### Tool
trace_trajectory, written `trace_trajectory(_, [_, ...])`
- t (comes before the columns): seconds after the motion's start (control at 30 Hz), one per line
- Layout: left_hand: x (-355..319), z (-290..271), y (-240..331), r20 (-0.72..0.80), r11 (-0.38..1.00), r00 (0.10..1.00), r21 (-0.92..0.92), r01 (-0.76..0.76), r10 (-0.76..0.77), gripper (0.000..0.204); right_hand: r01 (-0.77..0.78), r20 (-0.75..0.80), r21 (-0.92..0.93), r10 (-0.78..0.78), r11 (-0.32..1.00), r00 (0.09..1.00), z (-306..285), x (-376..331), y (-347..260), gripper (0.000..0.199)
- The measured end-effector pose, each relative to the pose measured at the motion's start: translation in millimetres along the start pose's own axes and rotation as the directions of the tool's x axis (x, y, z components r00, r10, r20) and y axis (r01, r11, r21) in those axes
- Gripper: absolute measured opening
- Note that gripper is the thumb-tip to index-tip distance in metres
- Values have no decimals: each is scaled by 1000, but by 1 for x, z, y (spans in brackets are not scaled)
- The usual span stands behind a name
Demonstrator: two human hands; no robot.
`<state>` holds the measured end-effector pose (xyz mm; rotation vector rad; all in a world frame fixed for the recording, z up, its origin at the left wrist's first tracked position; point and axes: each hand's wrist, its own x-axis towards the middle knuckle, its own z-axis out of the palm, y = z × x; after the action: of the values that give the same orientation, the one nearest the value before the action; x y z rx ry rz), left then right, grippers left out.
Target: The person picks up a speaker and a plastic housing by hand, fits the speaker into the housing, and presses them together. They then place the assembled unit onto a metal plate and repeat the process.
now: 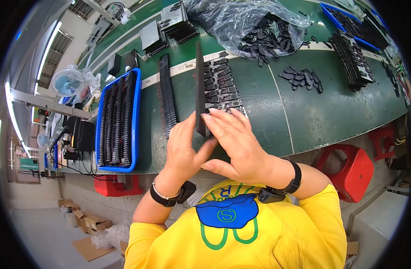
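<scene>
A long, thin dark plate (200, 85) stands on edge, its narrow side toward me. My left hand (183, 145) grips its near end, fingers along the left face and thumb bent inward below. My right hand (237, 141) has its fingers stretched out, tips against the plate's right side and over the near end of a fixture (221, 85) with rows of small black parts. Left of the plate, a strip of small black parts (167, 94) with thin reddish leads lies on the green table.
A blue tray (137, 121) of black part strips stands at left. Farther back are metal plates (152, 38) and a clear plastic bag (223, 27) spilling black pieces. Loose black pieces (302, 78), a stack of loaded fixtures (351, 60) and another blue tray (340, 22) sit rightward. Red stools (349, 170) flank the table.
</scene>
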<state>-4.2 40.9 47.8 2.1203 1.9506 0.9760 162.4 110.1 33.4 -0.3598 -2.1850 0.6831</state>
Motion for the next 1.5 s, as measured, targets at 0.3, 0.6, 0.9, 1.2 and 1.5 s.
trace_trajectory(0.3, [13, -29, -36, -290, 801, 865, -568, 189, -409, 21, -148, -145, 14, 148, 989, 978, -53, -38, 42, 43])
trace_trajectory(0.6, [123, -128, -100, -360, 858, 932, 493, 145, 49, 18, -246, -328, -318, 137, 916, 935, -81, -86, 68, 33])
trace_trajectory(0.9, [258, -81, -262, 59, 348, 973, 928, -136, 222, 11, -221, -315, -383, 98, 897, 944, -77, -77, 65, 28])
trace_trajectory(1.2, [253, -34, -299, 60, 509, 998, 860, -36, -31, 16, -247, -309, -394, 126, 885, 943, -81, -77, 60, 27])
trace_trajectory(1.5, [220, -78, -169, 473, 679, 836, 712, -177, -277, 21, -214, -292, -422, 91, 881, 952, -71, -68, 65, 24])
